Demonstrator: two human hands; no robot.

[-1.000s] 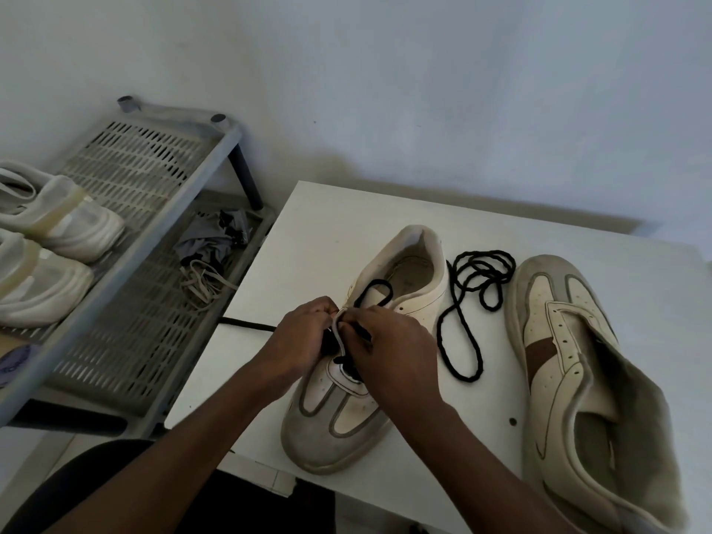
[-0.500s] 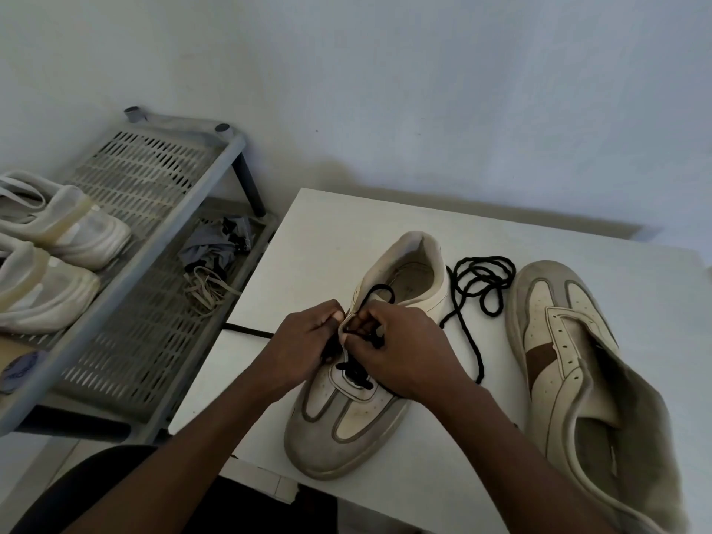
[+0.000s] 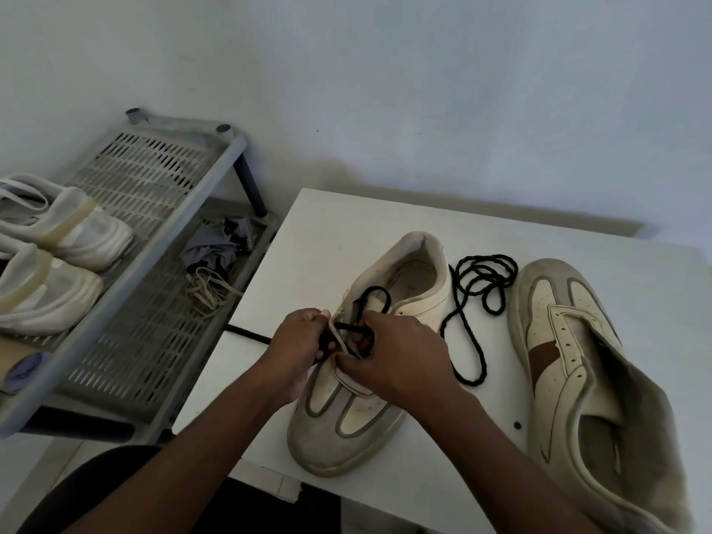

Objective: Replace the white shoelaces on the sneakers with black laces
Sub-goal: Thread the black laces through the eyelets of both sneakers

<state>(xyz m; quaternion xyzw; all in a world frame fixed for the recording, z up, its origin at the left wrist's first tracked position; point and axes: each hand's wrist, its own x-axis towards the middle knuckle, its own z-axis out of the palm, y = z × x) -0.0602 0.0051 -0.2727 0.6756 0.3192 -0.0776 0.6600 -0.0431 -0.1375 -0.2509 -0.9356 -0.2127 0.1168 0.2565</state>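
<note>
Left hand (image 3: 296, 350): fingers curled together, thumb and forefinger pinching the black lace (image 3: 375, 298) at the eyelet flap of the near sneaker (image 3: 346, 429), which lies on the white table (image 3: 385, 225). Right hand (image 3: 404, 364): fingers curled, almost touching the left ones, clamped on the same lace and flap; a lace loop stands just beyond the fingertips. Loose black cord (image 3: 481, 281) lies coiled right of the right knuckles, with the second sneaker (image 3: 566, 364) beyond it.

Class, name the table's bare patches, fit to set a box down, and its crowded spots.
Bare: the far strip of table between wall and heels, widest at its left corner; the right corner beyond the right sneaker. Crowded: between it and the left sneaker, where the lace coils.
</note>
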